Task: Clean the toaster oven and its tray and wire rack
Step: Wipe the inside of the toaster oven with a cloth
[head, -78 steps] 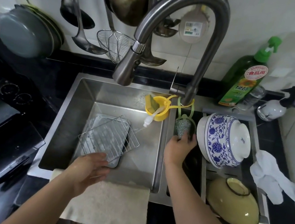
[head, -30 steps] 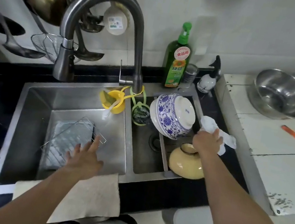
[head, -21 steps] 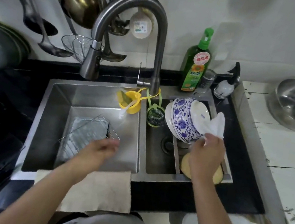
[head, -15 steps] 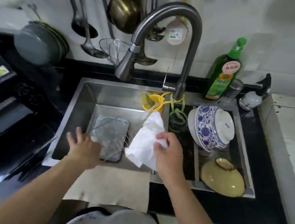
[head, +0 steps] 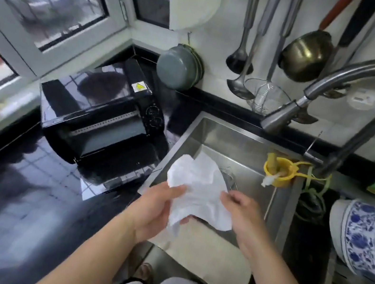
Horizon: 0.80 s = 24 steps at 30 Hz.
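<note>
Toaster oven (head: 107, 122), door open, sits on the black counter (head: 10, 186) at 9 o'clock of the sink (head: 198, 133). Left hand (head: 156, 211) and right hand (head: 241, 211) both pinch a white cloth (head: 198, 186) above the basin. Wire rack (head: 228, 174) lies under it (mostly hidden; tray not discernible).

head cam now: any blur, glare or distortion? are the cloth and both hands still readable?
Head view: motion blur smears the left edge and the window bars; the glossy black countertop and the toaster oven top mirror the window. Wide-angle bowing bends the faucet. The white cloth is bright, its folds soft; left hand and right hand both hold it, edges readable.
</note>
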Each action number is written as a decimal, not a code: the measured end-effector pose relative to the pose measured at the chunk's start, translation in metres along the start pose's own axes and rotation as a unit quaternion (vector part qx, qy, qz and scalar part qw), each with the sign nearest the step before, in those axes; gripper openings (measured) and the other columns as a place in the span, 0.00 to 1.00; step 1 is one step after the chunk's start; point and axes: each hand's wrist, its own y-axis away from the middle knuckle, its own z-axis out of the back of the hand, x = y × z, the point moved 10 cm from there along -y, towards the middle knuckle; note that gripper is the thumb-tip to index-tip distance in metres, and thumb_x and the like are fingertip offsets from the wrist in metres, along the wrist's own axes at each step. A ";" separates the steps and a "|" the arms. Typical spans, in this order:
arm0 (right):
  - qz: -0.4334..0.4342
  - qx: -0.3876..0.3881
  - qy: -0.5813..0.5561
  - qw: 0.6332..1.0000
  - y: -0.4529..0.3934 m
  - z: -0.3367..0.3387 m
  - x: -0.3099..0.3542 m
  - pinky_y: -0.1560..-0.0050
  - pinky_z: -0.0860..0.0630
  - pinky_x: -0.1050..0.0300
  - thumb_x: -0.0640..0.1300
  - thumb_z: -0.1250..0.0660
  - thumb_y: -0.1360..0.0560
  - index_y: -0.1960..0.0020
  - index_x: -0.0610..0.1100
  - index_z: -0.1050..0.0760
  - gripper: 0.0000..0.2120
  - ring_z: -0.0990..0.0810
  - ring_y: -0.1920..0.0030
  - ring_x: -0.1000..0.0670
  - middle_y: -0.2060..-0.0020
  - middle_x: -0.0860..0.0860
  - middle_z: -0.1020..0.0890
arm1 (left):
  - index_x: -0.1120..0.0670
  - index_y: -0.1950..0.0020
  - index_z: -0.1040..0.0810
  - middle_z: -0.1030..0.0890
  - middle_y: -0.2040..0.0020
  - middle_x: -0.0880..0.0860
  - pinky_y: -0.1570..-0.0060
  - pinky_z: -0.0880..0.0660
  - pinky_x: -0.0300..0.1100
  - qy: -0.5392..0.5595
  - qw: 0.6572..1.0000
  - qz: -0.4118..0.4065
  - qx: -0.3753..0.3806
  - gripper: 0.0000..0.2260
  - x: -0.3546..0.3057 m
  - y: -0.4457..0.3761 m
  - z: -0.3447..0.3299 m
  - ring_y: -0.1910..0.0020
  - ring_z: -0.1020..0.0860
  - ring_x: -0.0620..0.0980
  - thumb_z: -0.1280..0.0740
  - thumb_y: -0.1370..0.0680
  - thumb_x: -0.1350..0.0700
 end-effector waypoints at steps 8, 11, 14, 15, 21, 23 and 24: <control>-0.148 0.188 -0.328 0.914 0.023 -0.114 0.021 0.52 0.19 0.47 0.52 0.31 0.25 0.42 0.42 0.16 0.18 0.16 0.44 0.41 0.42 0.42 0.16 | 0.55 0.37 0.24 0.13 0.46 0.58 0.48 0.18 0.65 0.052 0.983 -0.047 -0.169 0.14 -0.004 0.037 0.110 0.48 0.14 0.64 0.30 0.20 0.67; -0.197 0.216 -0.365 0.884 0.042 -0.162 0.007 0.48 0.20 0.43 0.58 0.33 0.22 0.39 0.43 0.17 0.21 0.17 0.43 0.39 0.40 0.40 0.18 | 0.53 0.34 0.24 0.14 0.43 0.57 0.56 0.16 0.58 0.042 0.985 -0.050 -0.161 0.19 0.007 0.042 0.127 0.46 0.14 0.64 0.29 0.22 0.69; -0.249 0.250 -0.351 0.867 0.059 -0.199 -0.012 0.51 0.20 0.43 0.47 0.28 0.24 0.39 0.37 0.18 0.18 0.16 0.47 0.37 0.44 0.37 0.16 | 0.50 0.36 0.23 0.14 0.43 0.54 0.52 0.15 0.57 -0.040 0.980 -0.027 -0.195 0.20 0.017 0.047 0.164 0.48 0.13 0.59 0.27 0.23 0.67; -0.257 0.264 -0.352 0.860 0.062 -0.210 -0.013 0.48 0.20 0.42 0.44 0.28 0.24 0.37 0.35 0.20 0.19 0.16 0.45 0.37 0.44 0.36 0.17 | 0.48 0.37 0.24 0.15 0.43 0.53 0.51 0.15 0.57 -0.081 0.974 -0.008 -0.210 0.19 0.021 0.050 0.180 0.50 0.13 0.57 0.27 0.22 0.65; -0.138 0.134 -0.339 0.921 0.010 -0.198 0.031 0.33 0.28 0.40 0.48 0.34 0.21 0.34 0.42 0.20 0.18 0.21 0.36 0.40 0.37 0.41 0.20 | 0.52 0.36 0.23 0.18 0.48 0.57 0.59 0.17 0.47 -0.122 0.934 -0.009 -0.335 0.09 0.012 0.092 0.301 0.61 0.18 0.51 0.33 0.17 0.59; -0.008 0.058 -0.240 0.969 -0.008 -0.188 0.069 0.39 0.23 0.44 0.54 0.36 0.20 0.39 0.50 0.17 0.15 0.17 0.41 0.46 0.41 0.49 0.16 | 0.52 0.38 0.22 0.18 0.51 0.54 0.50 0.17 0.56 -0.212 0.887 -0.088 -0.402 0.10 -0.025 0.111 0.339 0.57 0.18 0.53 0.34 0.17 0.62; 0.060 0.024 -0.157 0.985 -0.013 -0.190 0.086 0.37 0.25 0.48 0.54 0.38 0.20 0.36 0.55 0.19 0.16 0.19 0.38 0.53 0.39 0.56 0.17 | 0.51 0.39 0.21 0.18 0.50 0.53 0.46 0.19 0.58 -0.257 0.859 -0.131 -0.423 0.11 -0.050 0.116 0.350 0.53 0.18 0.53 0.34 0.18 0.63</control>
